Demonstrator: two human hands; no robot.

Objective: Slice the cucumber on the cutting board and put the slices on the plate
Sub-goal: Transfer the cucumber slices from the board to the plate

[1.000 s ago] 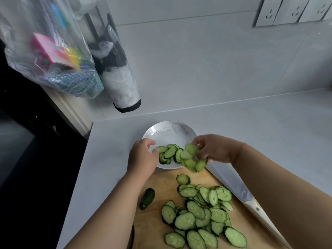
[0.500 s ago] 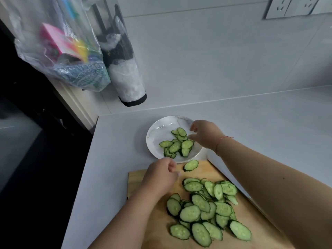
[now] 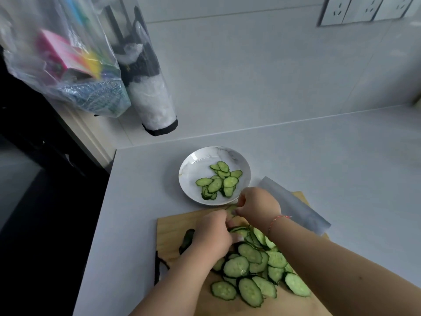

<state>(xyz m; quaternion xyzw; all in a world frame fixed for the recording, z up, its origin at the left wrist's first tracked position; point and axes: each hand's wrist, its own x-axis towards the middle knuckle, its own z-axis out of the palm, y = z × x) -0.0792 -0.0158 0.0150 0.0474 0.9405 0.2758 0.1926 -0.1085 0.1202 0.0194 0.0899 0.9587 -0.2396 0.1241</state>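
From the head view, both hands meet at the far edge of the cucumber slice pile on the cutting board. The left hand and right hand curl their fingers onto slices, just short of the plate, which holds several slices.

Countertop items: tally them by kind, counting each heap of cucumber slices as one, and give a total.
Plate: 1
Cutting board: 1
Knife: 1
Cucumber end piece: 1
Heaps of cucumber slices: 2, one on the plate, one on the board
Total: 6
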